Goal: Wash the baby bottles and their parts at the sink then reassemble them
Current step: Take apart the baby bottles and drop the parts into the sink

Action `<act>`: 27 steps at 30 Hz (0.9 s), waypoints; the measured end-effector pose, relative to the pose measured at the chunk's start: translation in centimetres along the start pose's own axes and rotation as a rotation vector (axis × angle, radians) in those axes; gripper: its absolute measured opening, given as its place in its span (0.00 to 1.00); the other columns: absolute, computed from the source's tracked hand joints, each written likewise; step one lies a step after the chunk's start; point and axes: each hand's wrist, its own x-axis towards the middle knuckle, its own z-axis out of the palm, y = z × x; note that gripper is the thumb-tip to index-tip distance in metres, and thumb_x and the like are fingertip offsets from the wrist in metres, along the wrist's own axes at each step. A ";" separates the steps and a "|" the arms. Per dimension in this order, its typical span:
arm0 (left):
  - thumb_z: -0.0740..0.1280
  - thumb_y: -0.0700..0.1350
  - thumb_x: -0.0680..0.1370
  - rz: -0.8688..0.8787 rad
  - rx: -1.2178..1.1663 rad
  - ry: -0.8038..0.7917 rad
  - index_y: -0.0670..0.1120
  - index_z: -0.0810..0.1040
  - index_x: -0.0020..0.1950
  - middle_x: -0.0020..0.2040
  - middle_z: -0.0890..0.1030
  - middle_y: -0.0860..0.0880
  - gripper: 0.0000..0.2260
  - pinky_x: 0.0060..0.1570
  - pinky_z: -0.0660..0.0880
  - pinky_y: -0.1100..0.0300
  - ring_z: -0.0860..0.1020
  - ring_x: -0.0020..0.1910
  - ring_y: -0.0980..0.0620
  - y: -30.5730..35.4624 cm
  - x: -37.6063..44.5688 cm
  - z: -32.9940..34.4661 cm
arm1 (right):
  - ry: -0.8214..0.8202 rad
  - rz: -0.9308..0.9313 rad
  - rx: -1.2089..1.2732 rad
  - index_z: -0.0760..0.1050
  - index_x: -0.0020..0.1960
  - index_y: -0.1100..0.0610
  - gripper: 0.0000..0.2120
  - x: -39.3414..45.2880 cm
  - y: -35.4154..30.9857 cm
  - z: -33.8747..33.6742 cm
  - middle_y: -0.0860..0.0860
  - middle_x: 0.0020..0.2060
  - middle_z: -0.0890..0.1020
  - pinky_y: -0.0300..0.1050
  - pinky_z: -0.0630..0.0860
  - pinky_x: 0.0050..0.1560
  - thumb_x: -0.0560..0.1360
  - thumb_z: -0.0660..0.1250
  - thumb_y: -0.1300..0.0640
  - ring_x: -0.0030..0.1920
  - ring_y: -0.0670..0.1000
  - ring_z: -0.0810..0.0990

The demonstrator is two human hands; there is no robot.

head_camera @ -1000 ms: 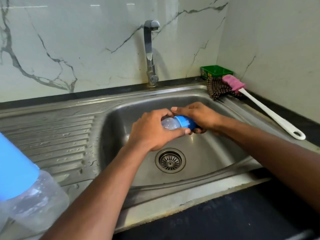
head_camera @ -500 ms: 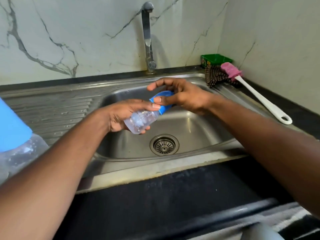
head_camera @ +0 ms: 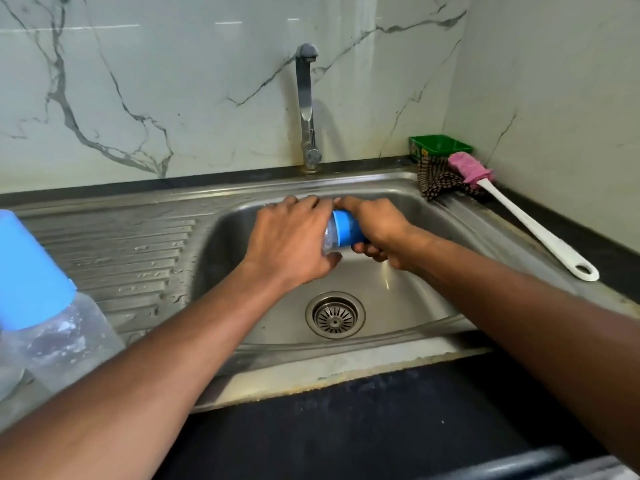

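Over the steel sink basin I hold a small clear baby bottle on its side. My left hand grips its clear body from above. My right hand grips the blue cap on its neck. Most of the bottle is hidden under my fingers. A second clear bottle with a blue cap stands on the draining board at the far left, very close to the camera. A bottle brush with a pink head and white handle lies on the sink's right rim.
The tap stands behind the basin with no water running. A green tub and a checked cloth sit in the back right corner. The drain strainer is below my hands. The ribbed draining board is wet. Black counter runs along the front.
Half a second ago the blue cap was tilted off the bottle's neck; now both hands are together again with the cap on the neck. The hands moved back over the basin.
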 end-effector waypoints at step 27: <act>0.74 0.59 0.65 -0.209 -0.140 -0.305 0.56 0.77 0.55 0.49 0.80 0.52 0.21 0.42 0.65 0.58 0.76 0.45 0.49 -0.8 -0.4 -0.9 | -0.290 0.064 -0.305 0.75 0.43 0.60 0.37 -0.8 -0.1 0.3 0.54 0.26 0.76 0.36 0.63 0.20 0.76 0.50 0.26 0.20 0.48 0.70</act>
